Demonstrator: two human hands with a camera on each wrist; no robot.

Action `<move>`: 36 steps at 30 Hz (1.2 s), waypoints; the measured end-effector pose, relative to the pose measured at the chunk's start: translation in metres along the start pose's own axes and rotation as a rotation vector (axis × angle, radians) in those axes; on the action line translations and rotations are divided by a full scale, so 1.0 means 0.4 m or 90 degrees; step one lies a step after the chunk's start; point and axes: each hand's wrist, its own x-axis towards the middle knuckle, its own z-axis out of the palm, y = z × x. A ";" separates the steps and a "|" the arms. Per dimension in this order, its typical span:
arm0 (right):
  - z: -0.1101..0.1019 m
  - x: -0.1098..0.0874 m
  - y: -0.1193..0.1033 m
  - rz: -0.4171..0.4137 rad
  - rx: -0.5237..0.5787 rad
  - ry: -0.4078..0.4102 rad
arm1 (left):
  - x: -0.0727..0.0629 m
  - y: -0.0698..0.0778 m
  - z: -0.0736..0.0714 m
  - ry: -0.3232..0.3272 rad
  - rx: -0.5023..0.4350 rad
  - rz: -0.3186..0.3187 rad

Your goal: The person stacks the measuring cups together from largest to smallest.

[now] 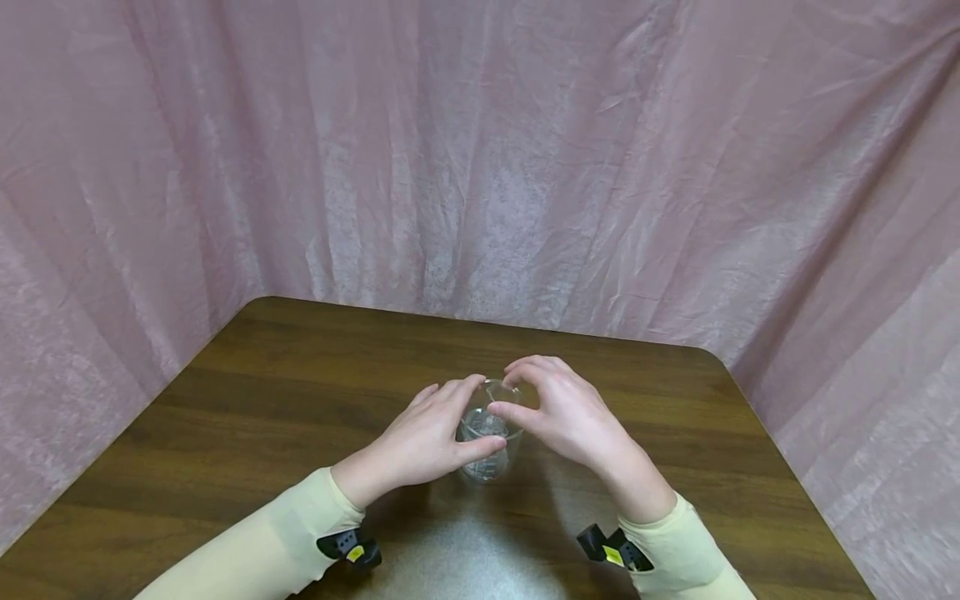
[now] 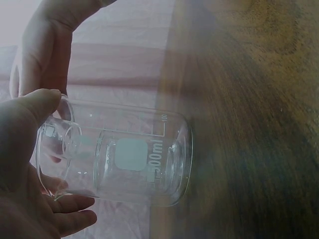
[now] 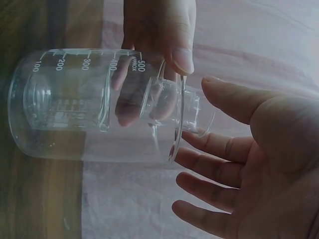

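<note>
A large clear glass beaker (image 2: 132, 191), marked 500 ml, stands upright on the table. My left hand (image 1: 423, 442) holds it near the rim, thumb on the near side and fingers round the far side. Inside sits a shorter glass beaker (image 3: 94, 112), at the bottom. Partly within the large beaker's mouth is a small glass beaker (image 3: 192, 107), above the shorter one. My right hand (image 1: 566, 408) comes from the right, thumb and index finger pinching the small beaker at its upper edge; its other fingers spread beside the large rim.
The brown wooden table (image 1: 300, 367) has rounded far corners. Pink curtains (image 1: 480, 167) hang behind it and along both sides. A black strap device (image 1: 348, 547) is worn on the left wrist, and another (image 1: 615, 550) on the right.
</note>
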 end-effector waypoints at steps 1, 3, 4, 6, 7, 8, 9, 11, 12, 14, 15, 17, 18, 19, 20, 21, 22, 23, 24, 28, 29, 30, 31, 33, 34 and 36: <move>0.001 0.000 0.000 -0.001 -0.002 -0.001 | 0.000 0.000 0.000 -0.001 0.001 -0.002; 0.004 0.001 0.001 -0.005 -0.003 -0.003 | 0.000 0.000 0.001 -0.007 0.002 -0.007; 0.005 0.001 0.001 -0.006 -0.004 -0.003 | 0.000 0.001 0.001 -0.008 0.002 -0.009; 0.009 0.002 0.002 -0.009 -0.006 -0.003 | 0.000 0.002 0.000 -0.009 0.002 -0.011; 0.011 0.002 0.003 -0.010 -0.007 -0.003 | 0.000 0.002 0.000 -0.009 0.002 -0.011; 0.013 0.002 0.003 -0.009 -0.008 -0.003 | 0.000 0.002 -0.001 -0.008 0.001 -0.011; 0.016 0.003 0.003 -0.008 -0.008 -0.003 | -0.001 0.003 -0.001 -0.007 0.000 -0.011; 0.020 0.003 0.002 -0.005 -0.008 -0.004 | -0.001 0.002 -0.001 -0.005 -0.001 -0.009; 0.022 0.004 0.001 -0.003 -0.006 -0.005 | -0.001 0.002 -0.001 -0.005 -0.002 -0.009; 0.025 0.005 -0.001 0.000 -0.004 -0.009 | -0.002 0.001 0.000 -0.004 -0.003 -0.007; 0.026 0.005 -0.002 0.000 -0.004 -0.010 | -0.002 0.000 0.000 -0.004 -0.004 -0.007; 0.028 0.006 -0.004 0.003 -0.003 -0.013 | -0.002 -0.001 0.001 -0.003 -0.006 -0.004; 0.030 0.006 -0.005 0.004 -0.004 -0.013 | -0.002 -0.001 0.001 -0.005 -0.006 -0.005; 0.031 0.006 -0.005 0.004 -0.005 -0.014 | -0.002 -0.001 0.001 -0.005 -0.006 -0.004; 0.032 0.006 -0.004 0.005 -0.005 -0.014 | -0.003 -0.001 0.001 -0.006 -0.006 -0.004; 0.032 0.006 -0.004 0.006 -0.005 -0.015 | -0.003 -0.001 0.000 -0.008 -0.007 -0.004; 0.033 0.006 -0.004 0.007 -0.005 -0.015 | -0.003 -0.001 0.000 -0.008 -0.008 -0.003; 0.034 0.006 -0.003 0.008 -0.005 -0.016 | -0.003 0.000 -0.001 -0.009 -0.007 -0.002; 0.035 0.006 -0.003 0.008 -0.005 -0.017 | -0.003 0.000 -0.001 -0.009 -0.007 -0.002; 0.038 0.008 -0.001 0.011 -0.008 -0.019 | -0.002 -0.002 0.000 -0.005 -0.010 0.001; 0.038 0.008 0.000 0.012 -0.008 -0.020 | -0.002 -0.001 0.000 -0.005 -0.011 0.000; 0.039 0.009 0.000 0.013 -0.009 -0.021 | -0.002 -0.001 0.000 -0.005 -0.011 0.001; 0.041 0.009 0.001 0.013 -0.010 -0.022 | -0.002 -0.001 0.000 -0.005 -0.011 0.001; 0.043 0.010 0.002 0.015 -0.012 -0.025 | -0.001 -0.002 0.000 -0.004 -0.013 0.003; 0.044 0.010 0.002 0.015 -0.012 -0.026 | -0.001 -0.002 0.000 -0.004 -0.013 0.003; 0.046 0.010 0.002 0.015 -0.012 -0.029 | -0.002 -0.001 0.000 -0.004 -0.011 0.004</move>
